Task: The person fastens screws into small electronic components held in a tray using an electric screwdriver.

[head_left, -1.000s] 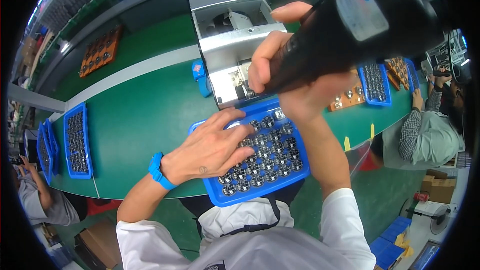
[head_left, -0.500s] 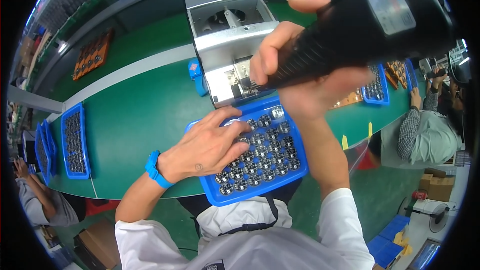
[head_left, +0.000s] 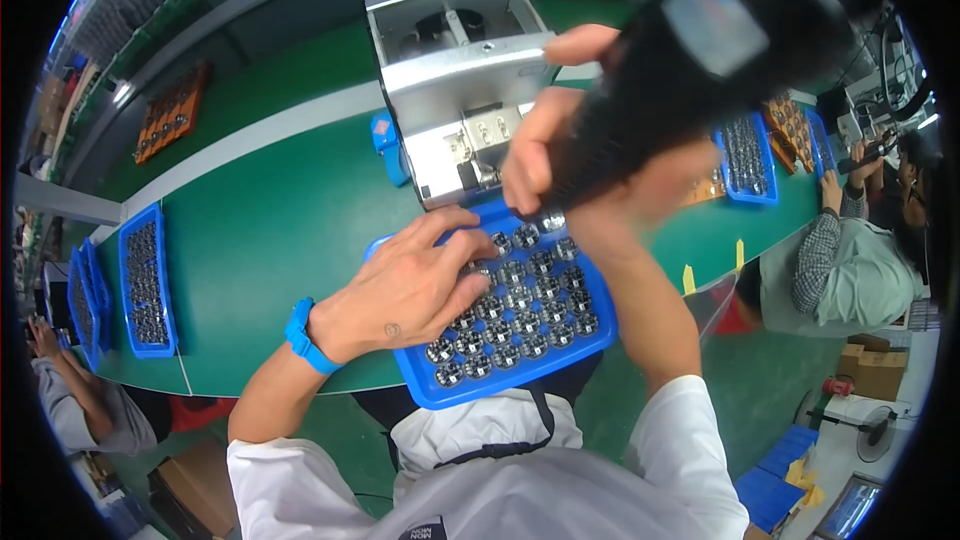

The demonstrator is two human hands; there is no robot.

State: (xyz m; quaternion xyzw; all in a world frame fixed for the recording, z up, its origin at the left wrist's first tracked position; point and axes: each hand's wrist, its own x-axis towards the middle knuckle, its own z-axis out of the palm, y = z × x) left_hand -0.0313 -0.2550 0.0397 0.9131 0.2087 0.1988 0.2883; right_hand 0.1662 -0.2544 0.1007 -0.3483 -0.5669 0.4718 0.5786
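My right hand [head_left: 620,175] is wrapped round a black electric screwdriver [head_left: 690,70], slanting up to the right and blurred by motion. Its lower end is hidden behind my fingers, above the far edge of the blue tray [head_left: 470,395]. Several rows of small round black-and-silver parts [head_left: 517,298] fill the tray. My left hand [head_left: 405,285], with a blue wristband [head_left: 303,335], lies over the tray's left side. Its fingers are apart, with the fingertips among the parts; whether they press on one, I cannot tell.
Behind the tray stands a silver machine [head_left: 450,70], with a small blue object [head_left: 388,145] beside it. More filled blue trays stand on the green table [head_left: 270,230], at left [head_left: 147,335] and right [head_left: 748,190]. Co-workers [head_left: 850,270] sit at both sides.
My right hand and the screwdriver have come down and slightly left, from in front of the machine to the tray's far edge. My left hand has hardly moved.
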